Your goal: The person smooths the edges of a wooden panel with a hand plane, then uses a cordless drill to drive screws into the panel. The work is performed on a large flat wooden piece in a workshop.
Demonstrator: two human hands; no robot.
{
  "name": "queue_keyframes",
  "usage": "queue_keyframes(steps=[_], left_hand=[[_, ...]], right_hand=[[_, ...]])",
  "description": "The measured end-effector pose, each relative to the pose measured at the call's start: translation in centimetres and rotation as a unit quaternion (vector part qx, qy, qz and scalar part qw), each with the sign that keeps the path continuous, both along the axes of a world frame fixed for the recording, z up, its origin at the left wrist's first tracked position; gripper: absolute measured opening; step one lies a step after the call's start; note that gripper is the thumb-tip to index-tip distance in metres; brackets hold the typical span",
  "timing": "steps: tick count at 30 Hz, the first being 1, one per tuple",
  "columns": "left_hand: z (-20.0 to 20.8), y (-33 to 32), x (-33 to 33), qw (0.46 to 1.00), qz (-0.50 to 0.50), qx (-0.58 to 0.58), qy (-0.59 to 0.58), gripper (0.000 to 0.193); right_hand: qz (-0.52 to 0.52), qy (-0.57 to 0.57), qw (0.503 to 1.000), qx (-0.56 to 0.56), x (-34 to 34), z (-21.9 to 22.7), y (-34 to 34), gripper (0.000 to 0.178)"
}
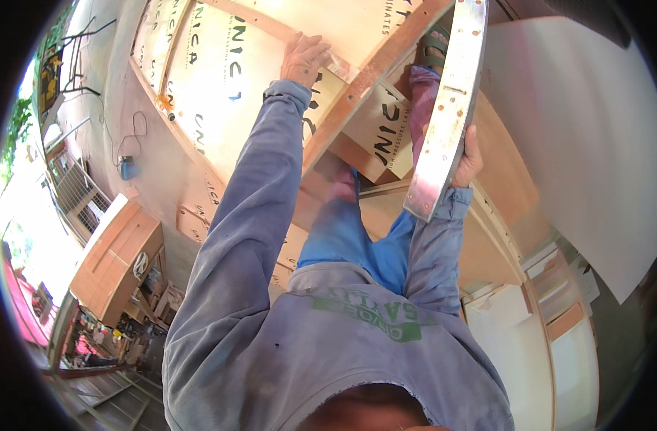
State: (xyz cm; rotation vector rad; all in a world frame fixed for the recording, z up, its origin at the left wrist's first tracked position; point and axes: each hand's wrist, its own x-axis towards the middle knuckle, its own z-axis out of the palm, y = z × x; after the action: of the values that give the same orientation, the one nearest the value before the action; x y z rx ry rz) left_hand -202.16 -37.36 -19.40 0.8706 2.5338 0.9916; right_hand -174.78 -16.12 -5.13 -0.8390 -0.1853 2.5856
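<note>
My left hand lies on a pale wooden batten of a large panel frame, its fingers stretched out over the wood and nothing in them. The frame carries light sheets with dark printing. In my right hand is a long silver metal bar, stained and pierced with small holes. It stands lengthwise, slanting away from me toward the far edge of the view. My right thumb shows at the bar's right side, while the other fingers are hidden behind it. A thick wooden rail runs diagonally between my two hands.
A foot in a dark green sandal shows beside the bar. A wooden cabinet with cluttered shelves stands at left, near a blue object with a cord. Large white sheet material is at right, above panelled frames.
</note>
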Motion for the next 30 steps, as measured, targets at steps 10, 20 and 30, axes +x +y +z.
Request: queue_keyframes(steps=[10, 20, 30], left_hand=[[7.9, 0.7, 5.1, 0.966, 0.104, -0.088, -0.22, 0.035], [17.8, 7.4, 16.4, 0.841, 0.21, 0.242, -0.436, 0.084], [10.3, 6.0, 3.6, 0.865, 0.407, 0.04, -0.292, 0.108]], right_hand=[[0.11, 0.037, 0.993, 0.013, -0.6, -0.7, 0.4, 0.066], [0.149, -0.136, 0.922, 0.331, -3.7, 2.6, -2.0, 0.034], [0.237, -0.202, 0.372, 0.875, -12.7, -2.8, -7.1, 0.02]])
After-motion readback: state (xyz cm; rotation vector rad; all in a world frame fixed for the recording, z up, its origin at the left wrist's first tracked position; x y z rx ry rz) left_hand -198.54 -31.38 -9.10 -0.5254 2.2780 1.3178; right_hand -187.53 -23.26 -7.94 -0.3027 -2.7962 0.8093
